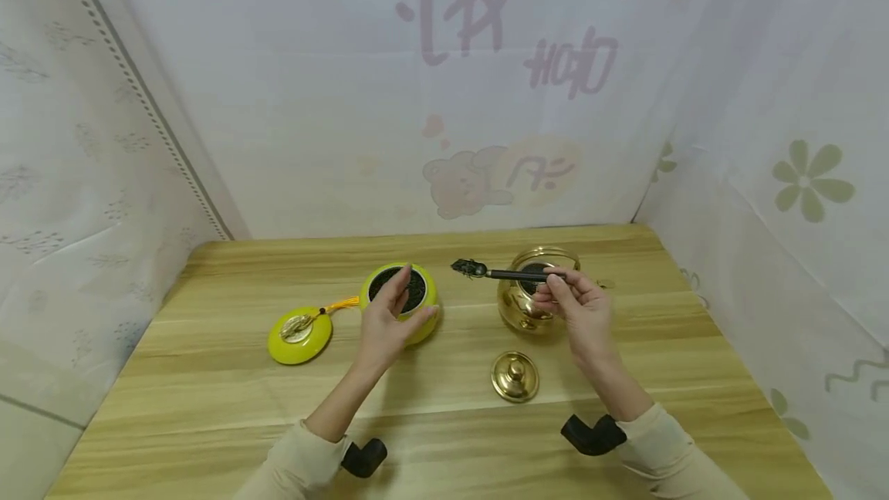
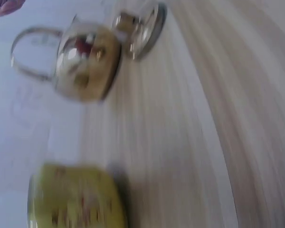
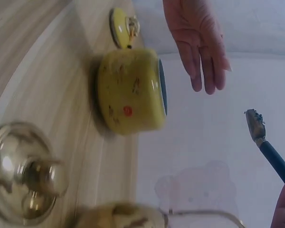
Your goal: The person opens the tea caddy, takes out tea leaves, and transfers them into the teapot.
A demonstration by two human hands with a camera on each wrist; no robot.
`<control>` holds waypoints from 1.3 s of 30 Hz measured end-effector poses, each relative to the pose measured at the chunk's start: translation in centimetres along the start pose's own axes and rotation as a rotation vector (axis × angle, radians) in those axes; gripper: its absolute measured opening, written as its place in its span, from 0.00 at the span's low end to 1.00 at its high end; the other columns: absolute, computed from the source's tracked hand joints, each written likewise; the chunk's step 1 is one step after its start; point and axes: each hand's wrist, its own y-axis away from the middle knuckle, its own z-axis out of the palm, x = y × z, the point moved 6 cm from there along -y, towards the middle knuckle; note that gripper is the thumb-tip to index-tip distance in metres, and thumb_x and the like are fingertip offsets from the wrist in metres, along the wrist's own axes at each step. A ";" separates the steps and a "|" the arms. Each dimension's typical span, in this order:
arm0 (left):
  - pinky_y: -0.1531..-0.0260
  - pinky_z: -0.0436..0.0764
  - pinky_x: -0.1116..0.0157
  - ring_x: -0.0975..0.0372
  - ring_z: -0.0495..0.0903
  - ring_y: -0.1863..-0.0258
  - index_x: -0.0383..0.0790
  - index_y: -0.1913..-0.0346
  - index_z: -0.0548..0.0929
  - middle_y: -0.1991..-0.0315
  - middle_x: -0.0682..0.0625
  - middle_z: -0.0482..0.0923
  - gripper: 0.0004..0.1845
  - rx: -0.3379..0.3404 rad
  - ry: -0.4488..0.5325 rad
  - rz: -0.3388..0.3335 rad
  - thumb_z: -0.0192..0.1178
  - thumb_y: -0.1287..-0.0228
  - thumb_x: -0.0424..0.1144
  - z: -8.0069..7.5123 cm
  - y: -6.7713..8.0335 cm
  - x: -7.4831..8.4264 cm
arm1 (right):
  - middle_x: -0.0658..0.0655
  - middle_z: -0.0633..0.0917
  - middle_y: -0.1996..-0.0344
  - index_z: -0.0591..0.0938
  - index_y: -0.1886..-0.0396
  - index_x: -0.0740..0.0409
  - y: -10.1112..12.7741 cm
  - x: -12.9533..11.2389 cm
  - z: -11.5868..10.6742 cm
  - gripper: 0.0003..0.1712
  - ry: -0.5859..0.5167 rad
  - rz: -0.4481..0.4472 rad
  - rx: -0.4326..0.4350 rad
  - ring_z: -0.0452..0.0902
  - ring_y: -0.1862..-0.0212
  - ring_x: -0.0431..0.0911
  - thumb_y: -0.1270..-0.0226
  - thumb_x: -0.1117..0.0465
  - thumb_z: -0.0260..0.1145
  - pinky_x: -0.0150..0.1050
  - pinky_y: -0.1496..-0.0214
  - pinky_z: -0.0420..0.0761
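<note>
My right hand [image 1: 586, 313] pinches the dark handle of a small tea scoop [image 1: 514, 275], held level above the table with dark loose leaves heaped on its tip. Behind that hand stands a gold teapot [image 1: 521, 313] with its top uncovered and dark contents inside. My left hand [image 1: 384, 328], fingers straight and thumb spread, hovers over the near side of a yellow jar [image 1: 428, 293] filled with dark tea leaves. In the right wrist view the left hand [image 3: 199, 45] hangs above the jar [image 3: 130, 90], holding nothing.
The yellow jar lid [image 1: 300, 336] with a gold knob and orange tassel [image 1: 340, 305] lies left of the jar. A gold teapot lid [image 1: 515, 376] rests in front of the teapot. Printed cloth walls [image 1: 333, 99] enclose the wooden table [image 1: 451, 438].
</note>
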 end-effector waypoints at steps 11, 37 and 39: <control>0.34 0.64 0.55 0.48 0.58 0.31 0.33 0.31 0.61 0.30 0.39 0.58 0.41 -0.180 0.050 -0.069 0.70 0.46 0.37 8.3 -1.7 -1.1 | 0.55 0.86 0.74 0.79 0.57 0.74 0.9 -2.8 -6.3 0.10 0.003 -0.038 0.109 0.84 0.71 0.43 0.34 0.70 0.59 0.32 0.66 0.84; 0.31 0.59 0.55 0.49 0.59 0.31 0.32 0.31 0.61 0.31 0.38 0.60 0.46 -0.283 -0.200 -0.042 0.72 0.50 0.45 15.0 -5.1 -4.1 | 0.54 0.85 0.75 0.75 0.56 0.82 -1.0 -0.5 -10.1 0.16 0.311 -0.022 0.210 0.84 0.73 0.41 0.36 0.69 0.62 0.32 0.67 0.84; 0.31 0.60 0.55 0.49 0.60 0.31 0.33 0.32 0.62 0.32 0.38 0.62 0.44 -0.283 -0.194 -0.024 0.72 0.50 0.44 15.2 -5.2 -4.1 | 0.55 0.85 0.74 0.76 0.56 0.81 -1.1 -0.4 -10.0 0.16 0.329 -0.020 0.207 0.84 0.73 0.40 0.36 0.69 0.62 0.31 0.67 0.84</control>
